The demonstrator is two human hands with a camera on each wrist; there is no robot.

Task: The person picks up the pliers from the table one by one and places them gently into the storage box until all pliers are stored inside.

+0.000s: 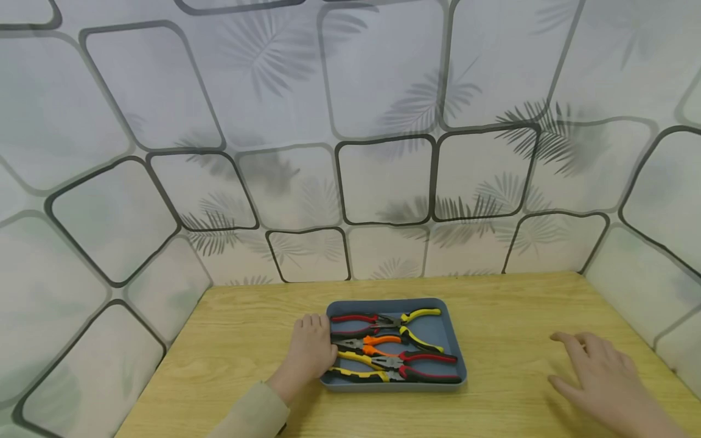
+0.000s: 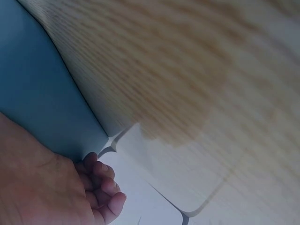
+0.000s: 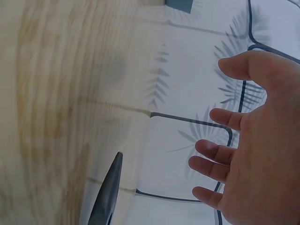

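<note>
The left hand [image 1: 311,348] grips the left rim of the tray [image 1: 452,340] at lower centre, its fingertips hidden among the pliers [image 1: 394,350]. The right hand [image 1: 602,371], lower right and cut off by the frame edge, lies spread and released over the worktop [image 1: 515,304].

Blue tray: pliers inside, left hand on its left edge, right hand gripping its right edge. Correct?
Not quite. In the head view the right hand grips nothing: it lies open over the wooden table, well apart from the blue tray. The rest holds: pliers lie inside and the left hand is on its left edge.
</note>
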